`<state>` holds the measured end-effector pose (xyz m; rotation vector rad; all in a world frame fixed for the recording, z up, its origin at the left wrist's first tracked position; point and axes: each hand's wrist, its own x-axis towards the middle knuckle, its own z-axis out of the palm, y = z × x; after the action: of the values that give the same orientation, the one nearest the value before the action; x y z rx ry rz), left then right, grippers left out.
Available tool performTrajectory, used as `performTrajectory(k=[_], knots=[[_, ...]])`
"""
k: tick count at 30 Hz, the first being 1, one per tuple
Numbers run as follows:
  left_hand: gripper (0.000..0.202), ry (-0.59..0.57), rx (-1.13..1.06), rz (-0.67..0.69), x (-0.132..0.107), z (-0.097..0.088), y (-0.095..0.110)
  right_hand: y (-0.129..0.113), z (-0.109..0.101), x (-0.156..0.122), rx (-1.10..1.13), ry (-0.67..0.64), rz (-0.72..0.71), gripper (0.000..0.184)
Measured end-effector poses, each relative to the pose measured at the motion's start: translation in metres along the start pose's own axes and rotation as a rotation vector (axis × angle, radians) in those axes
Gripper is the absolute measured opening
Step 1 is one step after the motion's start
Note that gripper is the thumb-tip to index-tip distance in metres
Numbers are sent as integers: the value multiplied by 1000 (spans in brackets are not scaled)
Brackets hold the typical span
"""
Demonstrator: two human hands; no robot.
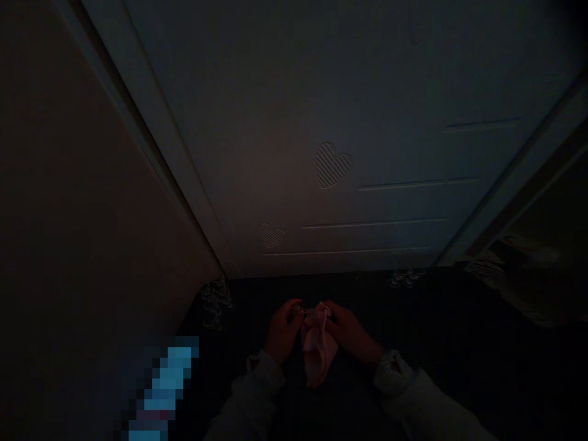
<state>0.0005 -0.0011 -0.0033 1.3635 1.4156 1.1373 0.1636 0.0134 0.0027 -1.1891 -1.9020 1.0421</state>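
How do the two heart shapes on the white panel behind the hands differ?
The upper heart is larger than the lower heart. The upper heart sits higher, roughly above the pink cloth that the left hand and right hand pinch, while the lower heart sits near the panel's base, further left. The upper one's stripes show clearly; the lower one's are fainter. Both are striped hearts tilted alike.

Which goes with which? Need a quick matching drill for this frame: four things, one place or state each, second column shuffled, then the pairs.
Things
1. pink cloth
2. left hand
3. striped heart
4. clear hooks

Places or states
A. embossed on the pale door panel
B. heaped on the dark surface at the left corner
C. hangs between both hands
D. grips the cloth's top edge from the left

Pairs: 1-C, 2-D, 3-A, 4-B
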Motion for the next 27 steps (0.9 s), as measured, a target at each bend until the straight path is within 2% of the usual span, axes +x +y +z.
performTrajectory(k=[27], knots=[[29, 23, -34, -8, 1, 1, 1, -1, 0, 0, -71, 11, -25, 10]])
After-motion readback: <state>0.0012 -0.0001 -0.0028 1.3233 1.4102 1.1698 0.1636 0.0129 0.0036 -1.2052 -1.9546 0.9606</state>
